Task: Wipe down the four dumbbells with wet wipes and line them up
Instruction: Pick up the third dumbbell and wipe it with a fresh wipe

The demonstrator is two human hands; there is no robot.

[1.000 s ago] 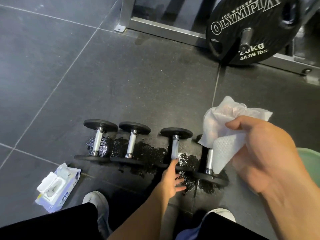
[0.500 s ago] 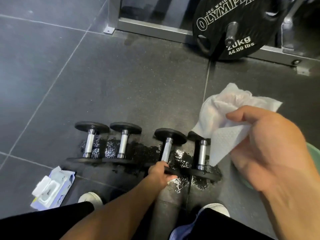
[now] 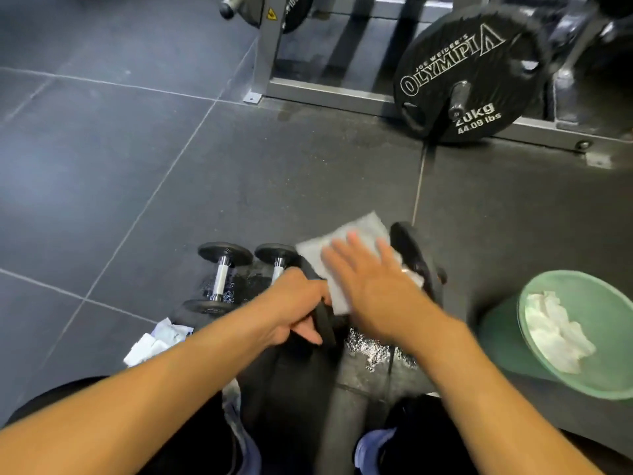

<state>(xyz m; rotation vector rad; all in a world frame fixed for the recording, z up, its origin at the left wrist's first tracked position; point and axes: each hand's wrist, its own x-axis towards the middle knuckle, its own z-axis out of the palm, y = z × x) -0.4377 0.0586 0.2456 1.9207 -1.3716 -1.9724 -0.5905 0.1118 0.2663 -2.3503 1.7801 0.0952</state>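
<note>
Two black dumbbells with chrome handles lie side by side on the dark floor, one on the left (image 3: 219, 279) and one beside it (image 3: 276, 264). A third dumbbell (image 3: 412, 255) is lifted and turned crosswise. My left hand (image 3: 294, 303) grips its left plate. My right hand (image 3: 373, 286) lies flat with straight fingers on a white wet wipe (image 3: 346, 241), pressing it over that dumbbell's handle. The fourth dumbbell is hidden behind my hands.
A green bin (image 3: 609, 303) with used wipes stands at the right. The wet wipe pack (image 3: 154, 341) lies by my left forearm. A wet patch (image 3: 373, 351) shines on the floor. A 20 kg weight plate (image 3: 469, 73) leans on a metal rack (image 3: 270, 49) behind.
My left hand has taken hold of the third dumbbell, lifted it and turned it crosswise. My right hand came down from the air and laid the wipe flat on it.
</note>
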